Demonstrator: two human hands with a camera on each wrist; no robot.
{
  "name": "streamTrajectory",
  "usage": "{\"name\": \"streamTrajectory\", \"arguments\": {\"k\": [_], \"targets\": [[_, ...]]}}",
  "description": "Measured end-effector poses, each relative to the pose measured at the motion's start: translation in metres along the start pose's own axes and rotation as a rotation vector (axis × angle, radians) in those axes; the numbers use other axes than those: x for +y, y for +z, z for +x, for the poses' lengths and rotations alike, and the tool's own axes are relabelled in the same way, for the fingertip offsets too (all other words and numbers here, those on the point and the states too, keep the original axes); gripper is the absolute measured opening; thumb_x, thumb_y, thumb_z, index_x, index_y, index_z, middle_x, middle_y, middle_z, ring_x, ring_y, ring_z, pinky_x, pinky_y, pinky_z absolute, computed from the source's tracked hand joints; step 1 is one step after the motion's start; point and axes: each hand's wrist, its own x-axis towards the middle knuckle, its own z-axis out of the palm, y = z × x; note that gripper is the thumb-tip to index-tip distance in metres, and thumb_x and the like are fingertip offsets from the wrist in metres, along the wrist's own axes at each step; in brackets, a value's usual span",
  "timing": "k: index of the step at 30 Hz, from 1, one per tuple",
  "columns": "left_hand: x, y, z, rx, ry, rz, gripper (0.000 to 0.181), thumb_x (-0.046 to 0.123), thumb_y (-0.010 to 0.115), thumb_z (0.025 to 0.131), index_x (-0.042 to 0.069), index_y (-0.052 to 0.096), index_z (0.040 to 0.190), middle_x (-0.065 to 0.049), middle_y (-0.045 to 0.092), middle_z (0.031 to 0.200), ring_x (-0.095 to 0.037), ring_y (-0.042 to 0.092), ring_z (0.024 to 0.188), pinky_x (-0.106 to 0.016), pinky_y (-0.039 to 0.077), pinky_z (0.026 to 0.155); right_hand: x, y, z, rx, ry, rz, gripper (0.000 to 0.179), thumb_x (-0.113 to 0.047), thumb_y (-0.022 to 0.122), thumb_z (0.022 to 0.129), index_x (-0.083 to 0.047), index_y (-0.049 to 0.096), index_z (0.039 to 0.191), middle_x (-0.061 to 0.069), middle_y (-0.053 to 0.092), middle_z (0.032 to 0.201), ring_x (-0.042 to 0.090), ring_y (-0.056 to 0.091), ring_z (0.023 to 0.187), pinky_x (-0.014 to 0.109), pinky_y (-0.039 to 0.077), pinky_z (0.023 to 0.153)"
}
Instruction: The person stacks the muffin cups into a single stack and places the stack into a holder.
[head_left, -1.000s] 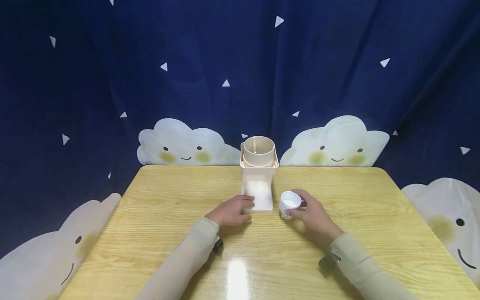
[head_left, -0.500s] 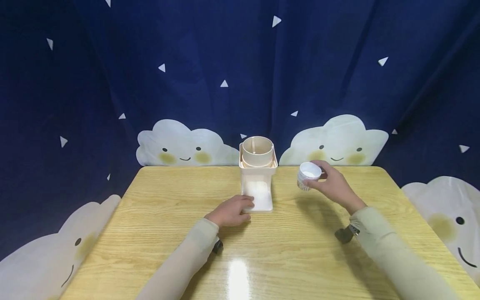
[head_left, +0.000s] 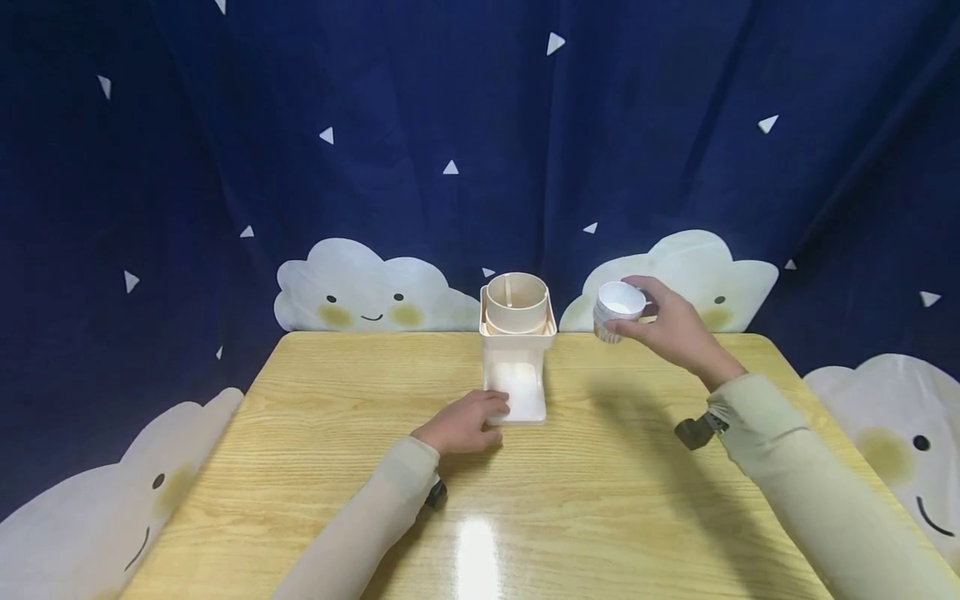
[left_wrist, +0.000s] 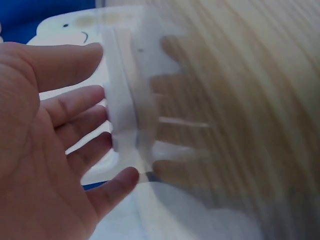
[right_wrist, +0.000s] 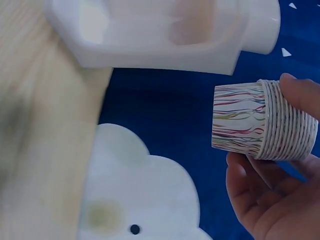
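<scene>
My right hand holds a nested stack of paper baking cups above the table, right of a cream plastic dispenser. Colourful wavy lines cover the outermost cup, and many rims stack behind it. In the head view the white open end faces up. Thumb on one side and fingers on the other grip the rims. At the dispenser's low base, my left hand rests with spread, nearly straight fingers. In the left wrist view those fingertips touch the side of the dispenser.
A round open tube rises from the dispenser's square top. The wooden table ends at a dark blue curtain printed with clouds and triangles. Wrist cameras sit under both sleeves.
My right hand has lifted the stack of baking cups from the table beside the dispenser's base, up and to the right. My left hand and the dispenser have stayed in place.
</scene>
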Motion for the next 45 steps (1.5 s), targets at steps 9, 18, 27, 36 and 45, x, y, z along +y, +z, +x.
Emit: {"name": "streamTrajectory", "arguments": {"k": [9, 18, 27, 36, 45], "targets": [[0.001, -0.003, -0.001, 0.002, 0.004, 0.020, 0.046, 0.026, 0.067, 0.092, 0.009, 0.059, 0.135, -0.006, 0.045, 0.155, -0.028, 0.041, 0.144, -0.043, 0.037, 0.118, -0.038, -0.021, 0.018, -0.015, 0.013, -0.002, 0.074, -0.031, 0.077, 0.086, -0.008, 0.041, 0.146, 0.020, 0.057, 0.134, 0.037, 0.060, 0.114, 0.038, 0.048, 0.085], [0.003, -0.002, 0.000, -0.036, -0.003, 0.005, 0.049, 0.026, 0.067, 0.092, 0.009, 0.057, 0.137, -0.006, 0.041, 0.158, -0.028, 0.037, 0.147, -0.043, 0.034, 0.120, -0.069, -0.031, 0.032, -0.066, 0.012, -0.004, 0.073, -0.030, 0.075, 0.087, -0.004, 0.039, 0.146, 0.020, 0.055, 0.136, 0.034, 0.058, 0.116, 0.046, 0.048, 0.097], [0.001, -0.002, 0.001, -0.031, -0.005, 0.013, 0.050, 0.025, 0.068, 0.091, 0.008, 0.057, 0.136, -0.007, 0.042, 0.157, -0.029, 0.038, 0.146, -0.042, 0.034, 0.120, -0.111, -0.038, 0.046, -0.102, -0.016, -0.073, 0.075, -0.033, 0.073, 0.088, -0.008, 0.036, 0.148, 0.018, 0.054, 0.137, 0.031, 0.055, 0.116, 0.046, 0.048, 0.096], [0.001, -0.001, 0.004, -0.030, 0.005, 0.014, 0.052, 0.027, 0.069, 0.091, 0.009, 0.056, 0.138, -0.008, 0.041, 0.157, -0.029, 0.038, 0.146, -0.043, 0.035, 0.120, -0.135, -0.025, 0.062, -0.206, -0.091, -0.128, 0.070, -0.028, 0.071, 0.088, -0.010, 0.040, 0.148, 0.017, 0.055, 0.138, 0.033, 0.056, 0.117, 0.050, 0.048, 0.100], [0.005, 0.000, 0.002, -0.023, -0.004, 0.009, 0.050, 0.027, 0.068, 0.091, 0.010, 0.056, 0.137, -0.008, 0.043, 0.156, -0.029, 0.039, 0.145, -0.044, 0.037, 0.118, -0.145, -0.008, 0.079, -0.310, -0.058, -0.235, 0.073, -0.026, 0.067, 0.087, -0.010, 0.035, 0.150, 0.019, 0.051, 0.144, 0.034, 0.053, 0.123, 0.052, 0.045, 0.105]]}}
